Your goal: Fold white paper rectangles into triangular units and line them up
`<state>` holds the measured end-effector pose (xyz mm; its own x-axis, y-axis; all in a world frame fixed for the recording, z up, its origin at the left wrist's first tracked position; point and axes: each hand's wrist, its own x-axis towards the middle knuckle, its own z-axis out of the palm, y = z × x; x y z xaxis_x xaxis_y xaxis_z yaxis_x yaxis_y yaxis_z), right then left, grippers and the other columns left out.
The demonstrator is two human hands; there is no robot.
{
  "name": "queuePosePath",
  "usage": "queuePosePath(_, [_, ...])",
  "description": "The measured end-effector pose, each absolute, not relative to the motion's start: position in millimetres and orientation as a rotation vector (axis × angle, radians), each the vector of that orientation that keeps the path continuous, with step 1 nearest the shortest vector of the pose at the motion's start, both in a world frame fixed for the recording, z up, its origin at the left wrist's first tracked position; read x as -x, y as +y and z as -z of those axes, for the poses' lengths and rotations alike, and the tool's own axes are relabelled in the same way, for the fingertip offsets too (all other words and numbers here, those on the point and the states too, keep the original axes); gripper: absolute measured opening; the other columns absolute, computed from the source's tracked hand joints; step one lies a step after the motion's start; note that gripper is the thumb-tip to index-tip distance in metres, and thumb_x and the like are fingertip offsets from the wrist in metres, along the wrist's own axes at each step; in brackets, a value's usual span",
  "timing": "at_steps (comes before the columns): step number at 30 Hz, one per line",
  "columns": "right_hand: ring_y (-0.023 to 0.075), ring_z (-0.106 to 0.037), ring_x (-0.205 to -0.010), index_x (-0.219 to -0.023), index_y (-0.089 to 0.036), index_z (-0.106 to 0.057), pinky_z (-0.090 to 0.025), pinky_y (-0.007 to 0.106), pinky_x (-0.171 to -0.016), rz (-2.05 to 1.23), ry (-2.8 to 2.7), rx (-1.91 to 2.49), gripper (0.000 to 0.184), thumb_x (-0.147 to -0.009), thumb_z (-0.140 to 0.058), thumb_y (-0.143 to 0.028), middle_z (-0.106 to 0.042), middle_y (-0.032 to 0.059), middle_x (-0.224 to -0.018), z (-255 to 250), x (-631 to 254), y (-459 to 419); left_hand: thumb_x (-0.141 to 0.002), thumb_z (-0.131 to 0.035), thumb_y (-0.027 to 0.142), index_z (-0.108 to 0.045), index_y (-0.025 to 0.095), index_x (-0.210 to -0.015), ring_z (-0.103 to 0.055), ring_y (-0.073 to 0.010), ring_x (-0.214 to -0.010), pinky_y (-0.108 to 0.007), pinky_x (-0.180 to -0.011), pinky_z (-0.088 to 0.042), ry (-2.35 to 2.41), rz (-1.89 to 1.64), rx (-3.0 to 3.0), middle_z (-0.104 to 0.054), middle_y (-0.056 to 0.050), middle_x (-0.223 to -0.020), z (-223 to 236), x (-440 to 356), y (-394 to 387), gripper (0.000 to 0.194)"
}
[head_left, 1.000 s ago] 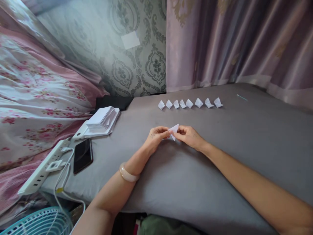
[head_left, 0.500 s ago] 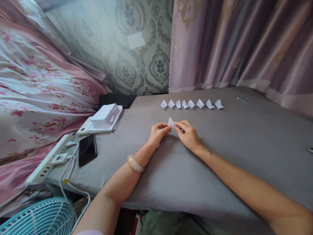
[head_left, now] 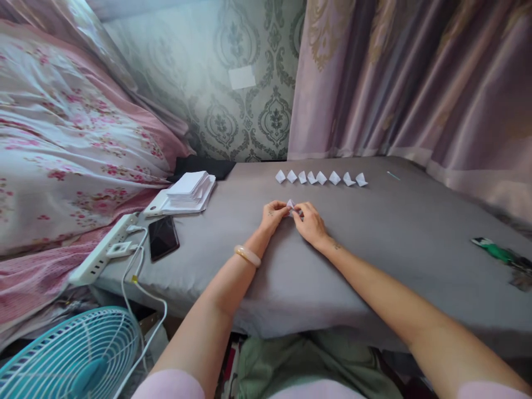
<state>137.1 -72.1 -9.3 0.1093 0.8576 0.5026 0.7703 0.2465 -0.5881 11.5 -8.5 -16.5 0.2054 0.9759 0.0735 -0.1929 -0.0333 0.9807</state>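
Between my two hands is a small piece of folded white paper [head_left: 291, 205], held just above the grey-covered surface [head_left: 374, 233]. My left hand [head_left: 273, 215] pinches its left side, thumb and fingers pressed together. On the right side, the fingertips of my right hand [head_left: 308, 221] grip the same paper. Part of the paper is hidden behind my fingers. Beyond the hands, several folded white paper pieces [head_left: 334, 178] stand in a row.
To the left lie a stack of white paper [head_left: 189, 188], a dark phone [head_left: 163, 238] and a power strip [head_left: 106, 249] with white cables. A turquoise fan [head_left: 83, 354] stands at the lower left. A cotton swab [head_left: 393, 175] and a green-handled tool [head_left: 496, 252] lie to the right.
The paper between my hands has gone from a raised pointed triangle to a lower, more covered shape as my fingers closed in. The camera view has shifted, showing the green-handled tool more fully.
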Motion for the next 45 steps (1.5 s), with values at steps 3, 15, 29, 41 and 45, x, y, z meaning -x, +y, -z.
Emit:
queuePosePath(3, [0.0203, -0.059, -0.082, -0.094, -0.018, -0.065, -0.046, 0.037, -0.084, -0.322, -1.466, 1.515, 0.022, -0.082, -0.055, -0.033, -0.064, 0.0097, -0.096, 6, -139, -63, -0.059, -0.080, 0.032, -0.067, 0.012, -0.072, -0.054, -0.0091, -0.056, -0.023, -0.058, -0.043, 0.885, -1.158, -1.228, -0.062, 0.000, -0.060, 15, -11, -11, 0.027])
queuePosePath(15, [0.0039, -0.035, -0.037, -0.092, -0.019, -0.065, -0.023, 0.017, -0.036, -1.313, -1.336, 1.241, 0.038, -0.075, -0.066, -0.052, -0.055, -0.0076, -0.055, -21, -192, -62, -0.070, -0.072, 0.055, -0.063, 0.016, -0.109, -0.057, -0.0097, -0.061, -0.023, -0.062, -0.045, 0.699, -0.874, -1.218, -0.062, 0.000, -0.070, -7, -15, -25, 0.055])
queuePosePath(29, [0.0086, -0.057, -0.048, -0.085, -0.018, -0.060, -0.039, 0.019, -0.042, -1.561, -1.335, 1.038, 0.040, -0.079, -0.064, -0.058, -0.066, -0.0007, -0.064, -31, -213, -79, -0.070, -0.076, 0.047, -0.057, 0.015, -0.074, -0.040, -0.0051, -0.047, -0.020, -0.048, -0.029, 0.565, -0.618, -1.079, -0.047, 0.004, -0.053, -20, -30, -20, 0.038])
queuePosePath(41, [0.0112, -0.058, -0.051, -0.079, -0.020, -0.060, -0.044, 0.024, -0.047, -1.395, -1.393, 1.247, 0.036, -0.082, -0.062, -0.056, -0.066, 0.0001, -0.066, -34, -208, -77, -0.071, -0.076, 0.044, -0.067, 0.014, -0.078, -0.058, -0.0103, -0.066, -0.023, -0.062, -0.044, 0.629, -0.584, -1.262, -0.065, -0.004, -0.073, -22, -17, -23, 0.032])
queuePosePath(45, [0.0121, -0.058, -0.057, -0.080, -0.020, -0.066, -0.048, 0.025, -0.053, -1.161, -1.413, 1.355, 0.033, -0.079, -0.065, -0.053, -0.067, 0.0013, -0.068, -27, -203, -73, -0.067, -0.080, 0.037, -0.068, 0.013, -0.079, -0.061, -0.0124, -0.075, -0.027, -0.073, -0.048, 0.661, -0.764, -1.242, -0.068, -0.005, -0.083, -18, -20, -23, 0.030])
